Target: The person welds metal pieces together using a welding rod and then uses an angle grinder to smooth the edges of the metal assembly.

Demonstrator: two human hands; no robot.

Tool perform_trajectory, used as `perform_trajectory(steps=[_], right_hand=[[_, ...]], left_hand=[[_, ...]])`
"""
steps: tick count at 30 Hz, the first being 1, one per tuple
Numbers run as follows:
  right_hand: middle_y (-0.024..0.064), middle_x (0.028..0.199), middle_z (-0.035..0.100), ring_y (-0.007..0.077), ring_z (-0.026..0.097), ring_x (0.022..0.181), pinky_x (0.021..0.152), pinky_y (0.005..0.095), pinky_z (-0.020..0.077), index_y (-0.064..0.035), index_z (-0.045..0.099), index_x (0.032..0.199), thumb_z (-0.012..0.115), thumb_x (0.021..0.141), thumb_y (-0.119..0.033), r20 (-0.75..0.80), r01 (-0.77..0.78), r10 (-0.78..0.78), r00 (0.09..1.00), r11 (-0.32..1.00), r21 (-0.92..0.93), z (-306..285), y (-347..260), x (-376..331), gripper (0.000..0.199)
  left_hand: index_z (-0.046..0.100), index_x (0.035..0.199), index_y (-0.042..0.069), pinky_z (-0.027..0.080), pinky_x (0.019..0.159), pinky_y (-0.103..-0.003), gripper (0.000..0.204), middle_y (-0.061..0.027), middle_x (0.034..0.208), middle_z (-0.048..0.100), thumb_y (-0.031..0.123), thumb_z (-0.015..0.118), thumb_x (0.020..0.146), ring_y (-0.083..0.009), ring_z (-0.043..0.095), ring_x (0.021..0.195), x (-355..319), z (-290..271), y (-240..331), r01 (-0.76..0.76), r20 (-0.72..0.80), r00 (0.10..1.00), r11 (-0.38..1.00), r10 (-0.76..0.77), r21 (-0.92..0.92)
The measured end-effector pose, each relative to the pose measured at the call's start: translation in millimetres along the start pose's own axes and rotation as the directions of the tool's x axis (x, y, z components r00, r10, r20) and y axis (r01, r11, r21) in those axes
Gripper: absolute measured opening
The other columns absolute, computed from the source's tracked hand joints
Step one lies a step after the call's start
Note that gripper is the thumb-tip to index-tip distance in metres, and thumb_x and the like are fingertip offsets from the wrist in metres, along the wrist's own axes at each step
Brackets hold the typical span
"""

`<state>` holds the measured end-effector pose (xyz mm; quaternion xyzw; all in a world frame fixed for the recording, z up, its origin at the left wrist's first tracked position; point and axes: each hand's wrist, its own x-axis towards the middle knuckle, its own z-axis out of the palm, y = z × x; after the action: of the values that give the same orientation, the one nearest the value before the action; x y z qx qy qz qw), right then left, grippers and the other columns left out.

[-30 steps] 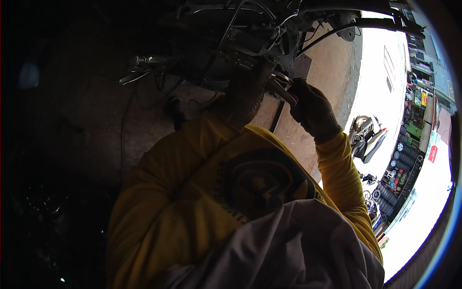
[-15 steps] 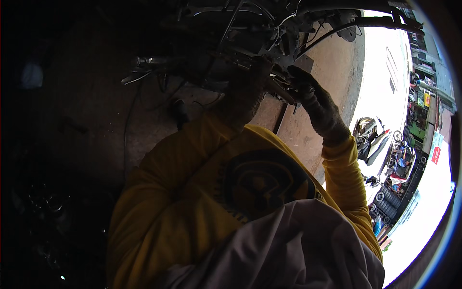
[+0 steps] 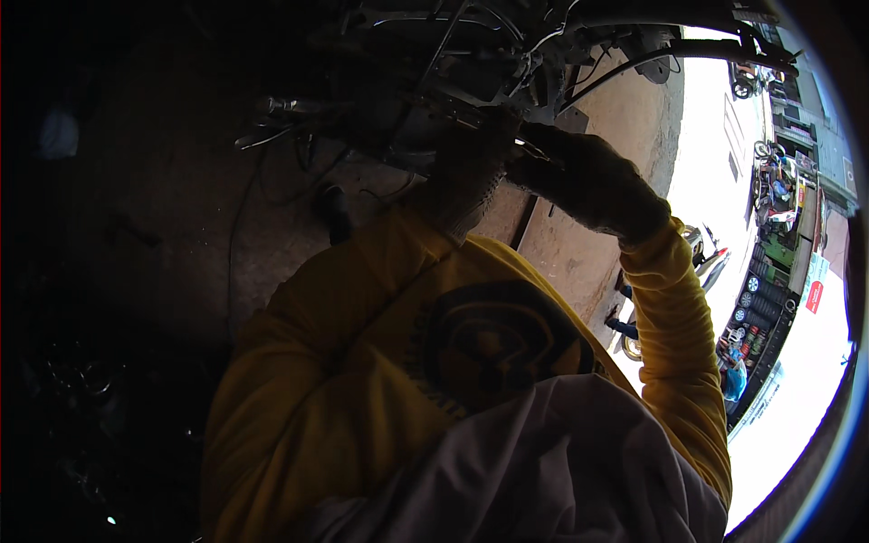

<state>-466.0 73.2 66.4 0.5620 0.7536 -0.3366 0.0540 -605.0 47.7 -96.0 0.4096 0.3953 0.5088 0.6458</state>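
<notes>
Both of my hands wear dark knitted gloves and meet at the lower side of a partly stripped motorcycle (image 3: pixel 453 63). My left hand (image 3: pixel 475 167) is curled against the dark metal parts, its fingertips lost in shadow. Close beside it, my right hand (image 3: pixel 593 185) has its fingers bent in toward the left one. A thin shiny metal piece (image 3: pixel 534 149) shows between the two hands; its kind is too dark to tell. To the left of them a bright metal lever (image 3: pixel 262 140) sticks out from the machine.
A black curved tube (image 3: pixel 634 54) reaches right from the motorcycle. A thin cable (image 3: pixel 237 235) and a dark hammer-shaped object (image 3: pixel 136 233) lie on the brownish floor (image 3: pixel 570 244). Past the sunlit street stand stacked tyres (image 3: pixel 765 294) and parked motorcycles. A passer-by's leg (image 3: pixel 623 326) shows beside my right sleeve.
My right hand has turned and moved in against the left, covering the rod-like piece seen between them before. The left hand has barely moved. Outside, the view has shifted and a leg has appeared.
</notes>
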Motion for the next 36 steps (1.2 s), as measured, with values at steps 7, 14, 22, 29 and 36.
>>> perform_trajectory(steps=[7, 14, 22, 29, 36], right_hand=[[0.0163, 0.124, 0.072, 0.0297, 0.073, 0.109, 0.09, 0.0364, 0.0599, -0.0062, 0.061, 0.139, 0.076, 0.094, -0.039, -0.152, 0.229, -0.228, 0.962, 0.973, -0.013, 30.9, 31.3, 9.8, 0.058], [0.0162, 0.132, 0.068, 0.0281, 0.066, 0.124, 0.098, 0.0356, 0.0571, -0.01, 0.042, 0.156, 0.082, 0.089, -0.035, -0.102, 0.177, -0.164, 0.981, 0.974, 0.14, 18.0, 26.4, -7.4, 0.082], [0.0113, 0.117, 0.07, 0.0143, 0.066, 0.101, 0.089, 0.0296, 0.0536, 0.0014, 0.043, 0.151, 0.067, 0.102, -0.02, -0.358, -0.02, 0.326, 0.875, 0.762, 0.647, 105.1, 122.7, -77.0, 0.058], [0.0117, 0.108, 0.071, 0.0227, 0.07, 0.097, 0.088, 0.0357, 0.0555, -0.0001, 0.057, 0.143, 0.073, 0.093, -0.049, 0.126, -0.716, 0.743, 0.658, 0.565, 0.41, 312.0, 178.6, -145.0, 0.072], [0.0102, 0.084, 0.07, 0.0221, 0.068, 0.069, 0.063, 0.0406, 0.0556, 0.0033, 0.066, 0.125, 0.067, 0.099, -0.044, 0.538, -0.671, 0.701, 0.469, -0.113, 0.733, 406.5, 132.4, -193.2, 0.054]], left_hand=[[0.064, 0.129, 0.003, 0.056, 0.08, -0.029, 0.027, -0.0096, 0.102, 0.074, 0.011, 0.061, 0.103, -0.0109, 0.071, 0.093, 10.9, 1.9, 12.9, 0.358, 0.027, 0.93, 0.89, -0.365, -0.282], [0.068, 0.108, 0.003, 0.056, 0.071, -0.028, 0.032, -0.0044, 0.092, 0.07, 0.035, 0.063, 0.105, -0.0111, 0.068, 0.082, 8.4, -2.9, 33.2, 0.338, 0.09, 0.941, 0.875, -0.327, -0.348], [0.07, 0.107, 0.004, 0.057, 0.073, -0.031, 0.027, -0.0048, 0.088, 0.073, 0.029, 0.075, 0.097, -0.0131, 0.071, 0.081, -54.6, -127.1, 87.6, -0.079, 0.441, 0.869, 0.816, -0.225, 0.573], [0.065, 0.122, 0.003, 0.058, 0.076, -0.033, 0.035, -0.0068, 0.105, 0.073, 0.018, 0.078, 0.093, -0.0168, 0.071, 0.096, -66.0, -231.6, 111.8, -0.04, 0.152, 0.984, 0.722, -0.091, 0.691], [0.055, 0.139, -0.001, 0.055, 0.099, -0.032, 0.055, -0.0123, 0.132, 0.062, 0.019, 0.079, 0.094, -0.0215, 0.061, 0.124, -5.2, -207.3, 156.5, -0.003, 0.235, 0.971, 0.972, -0.053, 0.234]])
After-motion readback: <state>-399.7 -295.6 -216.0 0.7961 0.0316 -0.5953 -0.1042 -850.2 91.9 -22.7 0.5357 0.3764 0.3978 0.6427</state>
